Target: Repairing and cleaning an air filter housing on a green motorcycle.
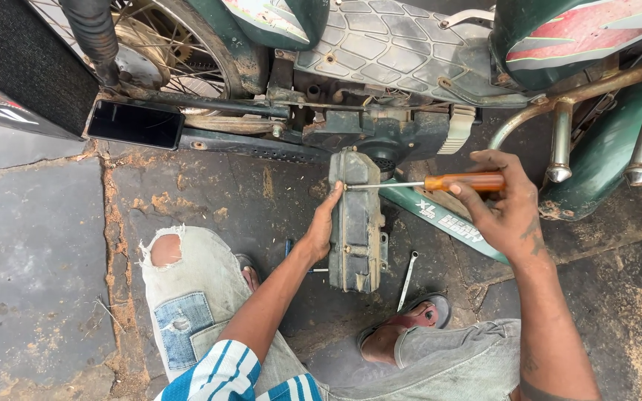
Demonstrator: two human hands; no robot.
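Tip of screwdriver (pixel 440 183) hidden where shaft met top edge of grimy metal casing (pixel 357 223), so I couldn't make out screw; right hand (pixel 503 212) wrapped shut round orange handle; left hand (pixel 323 226) pressed against casing's side, fingers curled on it, casing upright on ground between both; wrench (pixel 407 278) lay just below-right of left fingers; motorcycle frame (pixel 403 67) crowded beyond fingertips; my knees cut off at bottom.

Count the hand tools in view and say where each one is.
3. The orange-handled screwdriver is in the right hand, tip at the grey casing. A wrench lies right of the casing. A blue-handled tool lies behind the left forearm, partly hidden.
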